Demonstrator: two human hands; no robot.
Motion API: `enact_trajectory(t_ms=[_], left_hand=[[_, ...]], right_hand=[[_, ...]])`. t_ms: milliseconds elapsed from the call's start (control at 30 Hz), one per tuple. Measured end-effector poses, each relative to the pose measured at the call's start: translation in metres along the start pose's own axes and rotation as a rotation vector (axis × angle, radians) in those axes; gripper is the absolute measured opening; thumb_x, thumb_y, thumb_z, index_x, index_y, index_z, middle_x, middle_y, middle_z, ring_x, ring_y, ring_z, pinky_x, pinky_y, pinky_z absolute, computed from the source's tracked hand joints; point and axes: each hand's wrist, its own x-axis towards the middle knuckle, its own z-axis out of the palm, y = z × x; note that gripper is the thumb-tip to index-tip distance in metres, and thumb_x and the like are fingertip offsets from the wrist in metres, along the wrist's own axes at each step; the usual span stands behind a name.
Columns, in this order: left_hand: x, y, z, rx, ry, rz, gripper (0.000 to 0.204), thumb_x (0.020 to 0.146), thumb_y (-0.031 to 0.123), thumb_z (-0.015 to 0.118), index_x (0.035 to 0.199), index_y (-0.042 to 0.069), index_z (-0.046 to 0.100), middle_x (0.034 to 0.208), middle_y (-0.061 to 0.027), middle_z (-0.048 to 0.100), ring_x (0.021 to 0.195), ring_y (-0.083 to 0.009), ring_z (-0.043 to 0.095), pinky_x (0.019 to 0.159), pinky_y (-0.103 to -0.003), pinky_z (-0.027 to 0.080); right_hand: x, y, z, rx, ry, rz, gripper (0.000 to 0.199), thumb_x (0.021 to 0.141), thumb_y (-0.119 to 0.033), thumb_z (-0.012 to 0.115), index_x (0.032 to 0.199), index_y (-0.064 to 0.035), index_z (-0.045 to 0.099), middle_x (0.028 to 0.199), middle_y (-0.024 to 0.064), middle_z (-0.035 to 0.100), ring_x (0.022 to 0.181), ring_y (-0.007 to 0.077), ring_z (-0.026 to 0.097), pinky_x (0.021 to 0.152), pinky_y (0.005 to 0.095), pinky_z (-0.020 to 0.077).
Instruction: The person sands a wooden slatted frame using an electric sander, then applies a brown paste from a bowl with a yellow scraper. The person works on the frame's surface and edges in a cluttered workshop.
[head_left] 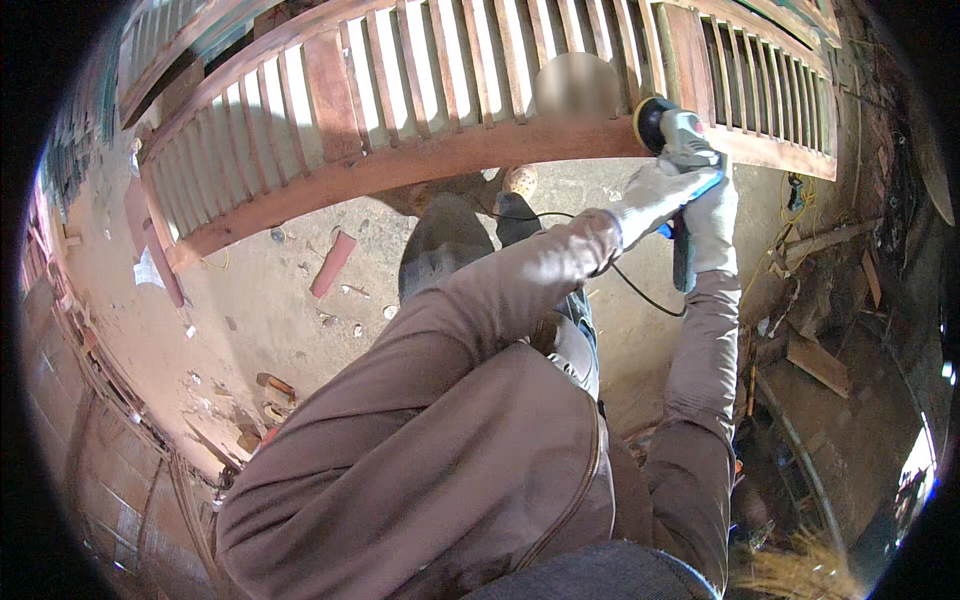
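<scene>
Both my gloved hands are closed on an angle grinder (686,138) with a round, dark disc (652,124) that looks like a sanding disc. My left hand (655,197) grips it just behind the head. My right hand (712,222) wraps the rear of the body, whose dark end sticks out below the fingers. The disc is at the lower rail of a reddish-brown slatted wooden frame (420,166), beside a wide upright (686,65). Whether it touches the wood, I cannot tell. A black cord (648,297) loops away from the tool beneath my left forearm.
A reddish wood offcut (332,264) and small scraps lie on the dusty concrete floor (290,325). More loose boards (818,362) lie at the right, near a yellow cord (785,235). A shoe (520,180) shows just below the frame. Bristles (805,570) show at the lower right.
</scene>
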Motion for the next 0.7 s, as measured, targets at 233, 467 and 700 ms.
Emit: enact_trajectory(t_ms=[233,467,700], left_hand=[[-0.039,0.026,-0.027,0.030,0.090,-0.078,0.067,0.087,0.054,0.076,0.129,0.003,0.065,0.108,-0.0129,0.072,0.087,-0.0203,0.073,0.055,-0.032,0.060],[-0.112,-0.003,-0.113,-0.380,0.362,0.231,0.033,0.103,0.021,0.065,0.127,-0.001,0.068,0.123,-0.0064,0.070,0.105,-0.0114,0.066,0.092,-0.028,0.052],[-0.062,-0.015,-0.055,-0.215,0.321,0.168,0.034,0.098,0.032,0.073,0.117,0.003,0.072,0.102,0.0014,0.071,0.087,-0.0056,0.063,0.077,-0.023,0.050]], right_hand=[[-0.003,0.000,0.041,-0.157,0.004,-0.132,0.041,0.091,-0.035,0.071,0.118,-0.0051,0.066,0.096,0.0248,0.075,0.093,0.0397,0.075,0.077,0.0486,0.0597],[-0.075,-0.104,0.098,-0.208,-0.184,-0.372,0.060,0.093,-0.033,0.059,0.146,-0.0093,0.044,0.092,0.0244,0.073,0.088,0.0434,0.073,0.080,0.0527,0.0561],[-0.038,-0.053,0.047,-0.252,-0.160,-0.303,0.065,0.091,-0.030,0.063,0.148,-0.0051,0.043,0.090,0.0253,0.072,0.087,0.0438,0.072,0.079,0.0524,0.0551]])
